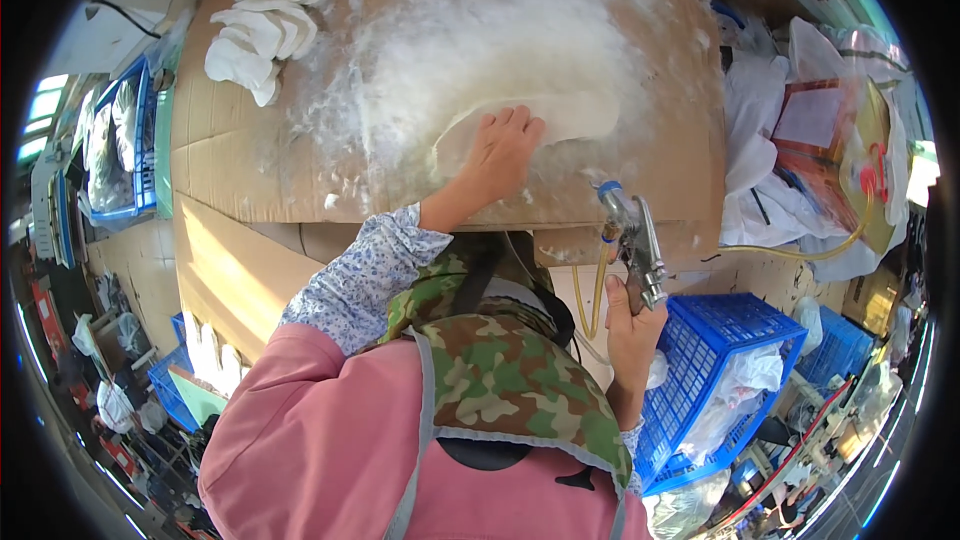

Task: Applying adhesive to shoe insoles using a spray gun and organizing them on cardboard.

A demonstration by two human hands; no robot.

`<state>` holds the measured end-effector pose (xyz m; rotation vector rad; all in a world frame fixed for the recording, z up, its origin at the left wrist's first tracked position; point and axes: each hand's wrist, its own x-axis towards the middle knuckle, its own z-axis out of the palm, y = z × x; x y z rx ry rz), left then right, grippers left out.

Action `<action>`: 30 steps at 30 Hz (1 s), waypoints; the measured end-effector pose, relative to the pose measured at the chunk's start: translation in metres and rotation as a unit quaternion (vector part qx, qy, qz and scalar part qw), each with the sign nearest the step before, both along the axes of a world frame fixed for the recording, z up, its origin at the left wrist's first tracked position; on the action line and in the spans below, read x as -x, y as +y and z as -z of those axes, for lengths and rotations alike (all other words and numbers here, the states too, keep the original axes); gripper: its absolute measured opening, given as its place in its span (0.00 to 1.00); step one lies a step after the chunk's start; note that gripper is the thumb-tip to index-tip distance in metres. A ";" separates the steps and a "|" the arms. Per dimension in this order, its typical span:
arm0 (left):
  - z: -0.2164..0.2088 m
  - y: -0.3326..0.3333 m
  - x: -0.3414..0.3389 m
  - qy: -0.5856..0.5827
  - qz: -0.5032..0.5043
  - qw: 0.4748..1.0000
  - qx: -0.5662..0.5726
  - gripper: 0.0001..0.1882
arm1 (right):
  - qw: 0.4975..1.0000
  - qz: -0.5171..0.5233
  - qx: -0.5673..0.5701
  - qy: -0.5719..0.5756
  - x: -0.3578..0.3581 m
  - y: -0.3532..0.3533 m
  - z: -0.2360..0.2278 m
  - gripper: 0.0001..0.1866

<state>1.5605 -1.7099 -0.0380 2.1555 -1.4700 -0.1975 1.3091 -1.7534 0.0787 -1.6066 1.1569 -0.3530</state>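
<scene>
My left hand [502,152] lies with its fingers stretched out over the near edge of a long, flat white piece [585,118], shaped like an insole. That piece rests on a cardboard-covered table [665,180] dusted with white residue. Off the table's near edge, on the right, my right hand [630,335] is wrapped round the handle of a metal spray gun [640,240]. The gun has a blue nozzle ring and points toward the table. A yellowish hose [601,285] hangs from it. Part of the white piece is hidden under my left fingers.
Several similar white pieces [262,35] lie overlapped at the far left of the table. To my right stands a blue plastic crate [690,370] with clear bags. Plastic bags [755,120] and another hose [810,255] crowd the table's right side. A blue crate [143,140] is at left.
</scene>
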 end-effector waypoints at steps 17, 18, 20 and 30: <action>-0.009 0.125 -0.082 0.112 -0.318 0.941 -0.012 0.05 | 0.998 -0.064 -0.003 0.002 -0.004 -0.004 -0.012 0.10; -0.009 0.129 -0.078 0.154 -0.326 0.933 -0.021 0.07 | 0.997 -0.074 0.006 -0.003 -0.009 -0.002 -0.014 0.10; -0.008 0.119 -0.068 0.080 -0.287 0.954 0.026 0.10 | 0.996 -0.088 0.017 -0.004 -0.015 0.000 -0.013 0.09; 0.005 -0.006 0.005 -0.005 -0.024 0.999 0.036 0.08 | 0.997 -0.067 -0.002 0.035 -0.007 0.003 -0.008 0.09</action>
